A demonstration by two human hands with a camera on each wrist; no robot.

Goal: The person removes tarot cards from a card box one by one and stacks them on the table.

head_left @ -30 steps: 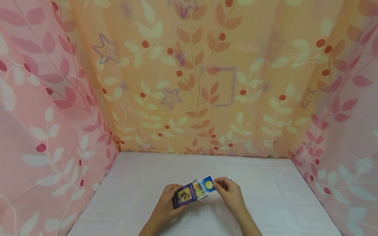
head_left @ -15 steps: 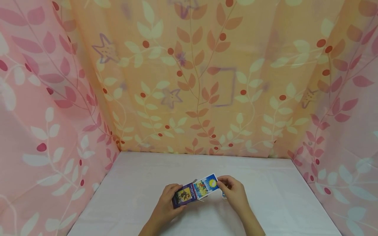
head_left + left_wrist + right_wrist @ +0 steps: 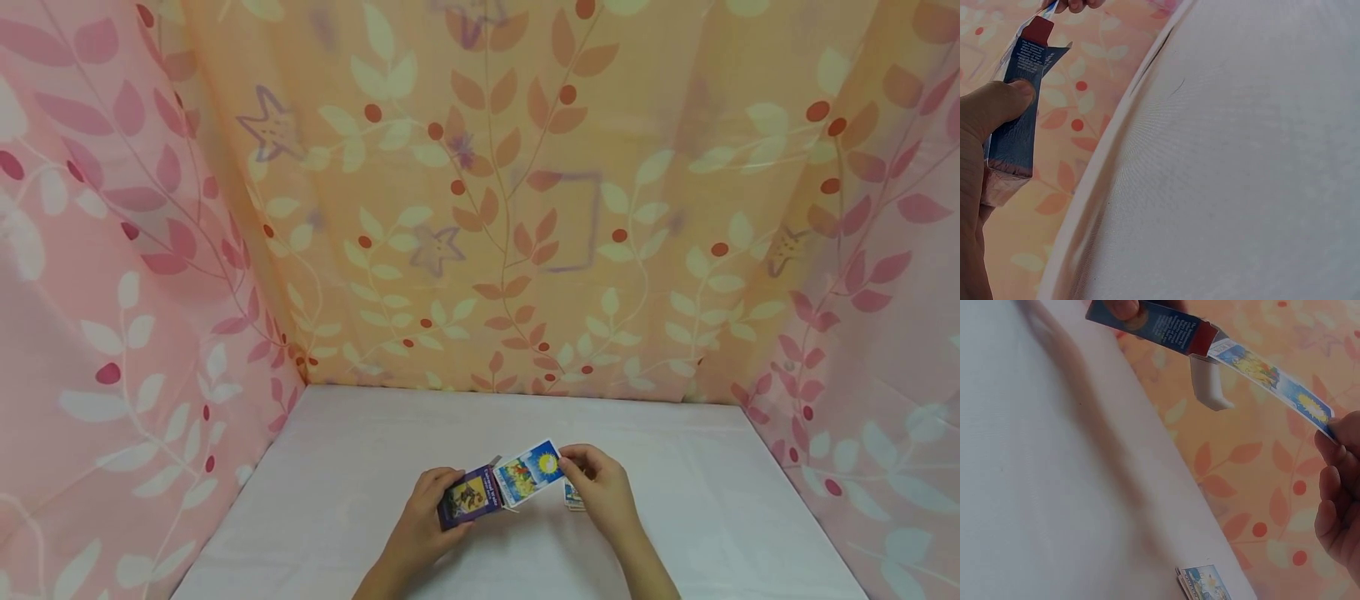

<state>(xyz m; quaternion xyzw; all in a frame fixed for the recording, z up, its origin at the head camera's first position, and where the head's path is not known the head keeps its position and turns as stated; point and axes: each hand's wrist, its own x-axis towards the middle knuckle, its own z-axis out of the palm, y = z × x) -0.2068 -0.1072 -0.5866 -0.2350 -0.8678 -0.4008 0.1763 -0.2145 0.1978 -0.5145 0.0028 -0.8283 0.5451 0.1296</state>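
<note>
A small dark purple card box [image 3: 468,497] with a picture on its front sits in my left hand [image 3: 422,518], thumb along one narrow side. Its end flaps stand open toward the right. My right hand [image 3: 602,490] pinches the outer end of a tarot card [image 3: 531,473] showing a yellow sun on blue. In the right wrist view the card [image 3: 1279,381] bows slightly, its inner end at the mouth of the box [image 3: 1160,328]. A white flap [image 3: 1208,384] hangs below that mouth.
A small stack of picture cards [image 3: 573,497] lies on the white-covered table [image 3: 360,442], partly behind my right hand in the head view. Patterned cloth walls [image 3: 480,250] enclose the table at the back and both sides.
My right hand has moved right, drawing the sun card farther out of the box. The card stack on the table has come more into view. My left hand and the box stay put.
</note>
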